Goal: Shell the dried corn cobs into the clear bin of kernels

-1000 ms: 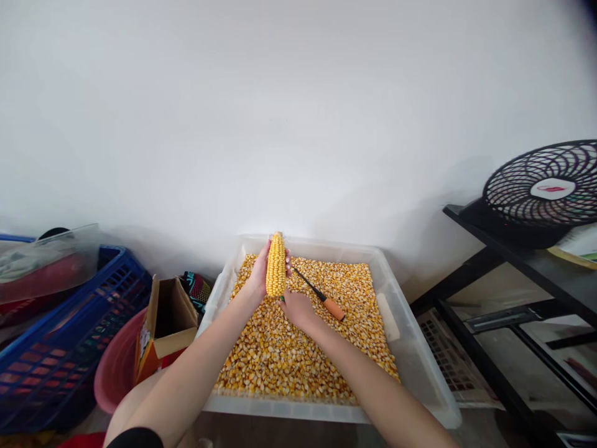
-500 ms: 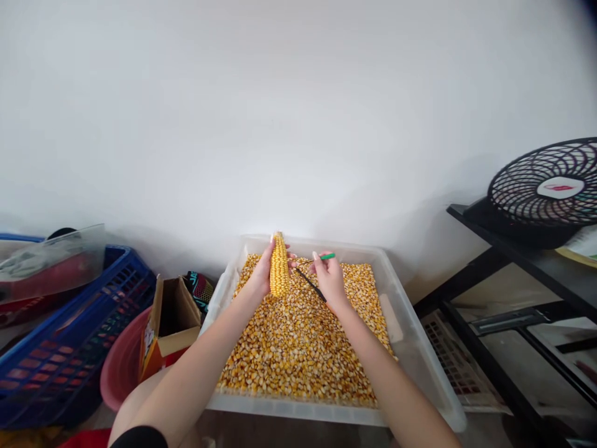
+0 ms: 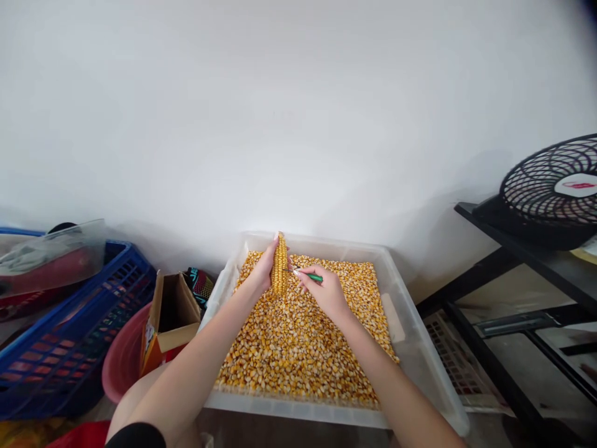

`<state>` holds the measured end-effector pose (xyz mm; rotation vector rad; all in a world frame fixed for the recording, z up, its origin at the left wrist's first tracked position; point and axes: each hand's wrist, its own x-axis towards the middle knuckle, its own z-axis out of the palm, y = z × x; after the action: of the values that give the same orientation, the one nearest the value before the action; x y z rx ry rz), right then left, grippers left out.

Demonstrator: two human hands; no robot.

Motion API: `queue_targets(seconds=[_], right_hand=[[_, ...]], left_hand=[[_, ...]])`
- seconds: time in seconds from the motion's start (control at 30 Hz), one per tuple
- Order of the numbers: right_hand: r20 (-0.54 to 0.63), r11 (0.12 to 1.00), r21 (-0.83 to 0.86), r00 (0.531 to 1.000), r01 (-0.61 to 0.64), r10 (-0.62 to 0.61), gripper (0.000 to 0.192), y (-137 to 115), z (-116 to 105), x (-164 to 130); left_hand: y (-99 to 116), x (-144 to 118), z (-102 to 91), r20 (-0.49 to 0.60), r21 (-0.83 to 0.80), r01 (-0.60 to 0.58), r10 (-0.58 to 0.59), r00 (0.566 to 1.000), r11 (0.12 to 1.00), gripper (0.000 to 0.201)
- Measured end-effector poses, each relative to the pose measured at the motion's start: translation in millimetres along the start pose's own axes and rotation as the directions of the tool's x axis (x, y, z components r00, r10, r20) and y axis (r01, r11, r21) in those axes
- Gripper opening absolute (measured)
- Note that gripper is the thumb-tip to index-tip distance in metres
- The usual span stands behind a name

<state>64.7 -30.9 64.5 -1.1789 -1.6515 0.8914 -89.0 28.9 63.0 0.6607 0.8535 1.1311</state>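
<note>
My left hand is closed around an ear of corn, held upright with its rows of yellow kernels facing me. Between the fingers of my right hand is a thin green-handled tool, like a small screwdriver. Its slim shaft points left and its tip reaches the right side of the ear; whether it digs between kernels is too small to tell. Below both hands, loose corn kernels cover much of a translucent plastic bin.
An open cardboard box and a pink basin stand left of the bin, beside a blue plastic basket. On the right, a black fan rests on a black metal rack. A white wall rises behind.
My right hand has moved down and turned, bringing the green-handled tool's tip to the ear. The dark stick seen under that hand is out of sight. My left hand keeps the ear nearly in place.
</note>
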Motion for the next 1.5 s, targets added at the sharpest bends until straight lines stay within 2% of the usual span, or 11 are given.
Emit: queue_targets(seconds=[0.13, 0.27, 0.37, 0.5, 0.73, 0.93, 1.27, 1.5], right_hand=[[0.062, 0.928, -0.362, 0.996, 0.089, -0.072, 0.027, 2.8, -3.4, -2.4], [0.182, 0.771, -0.631, 0.983, 0.09, 0.035, 0.032, 6.5, 0.8, -4.6], [0.218, 0.657, -0.749, 0.969, 0.088, 0.118, 0.036, 8.9, 6.4, -5.6], [0.252, 0.591, -0.801, 0.95, 0.099, 0.183, 0.036, 11.1, 9.6, -5.7], [0.29, 0.59, -0.795, 0.943, 0.142, 0.165, 0.037, 14.5, 6.7, -4.4], [0.291, 0.571, -0.812, 0.933, 0.123, 0.212, 0.038, 14.1, 6.8, -3.9], [0.298, 0.585, -0.8, 0.934, 0.133, 0.196, 0.039, 20.1, 10.8, -6.3], [0.305, 0.692, -0.719, 0.921, 0.056, 0.243, 0.04, 27.7, 11.5, -3.4]], left_hand=[[-2.2, 2.9, -2.8, 0.017, -0.01, 0.002, -0.001, 1.0, 1.0, 0.046], [-12.2, 10.1, -9.4, 0.037, 0.017, -0.014, 0.013, 0.999, 1.0, 0.045], [-24.5, 16.6, -16.0, 0.0, 0.062, 0.045, -0.045, 0.999, 0.997, 0.046], [-37.5, 20.7, -21.3, -0.011, 0.083, 0.105, -0.105, 0.994, 0.991, 0.044], [-43.9, 18.6, -18.3, -0.011, 0.097, 0.16, -0.159, 0.987, 0.982, 0.042], [-51.5, 24.4, -21.9, -0.033, 0.087, 0.246, -0.244, 0.969, 0.965, 0.042], [-53.2, 24.7, -23.8, -0.015, 0.102, 0.165, -0.164, 0.986, 0.981, 0.038], [-55.6, 26.5, -24.0, -0.069, 0.205, 0.132, -0.12, 0.99, 0.97, 0.041]])
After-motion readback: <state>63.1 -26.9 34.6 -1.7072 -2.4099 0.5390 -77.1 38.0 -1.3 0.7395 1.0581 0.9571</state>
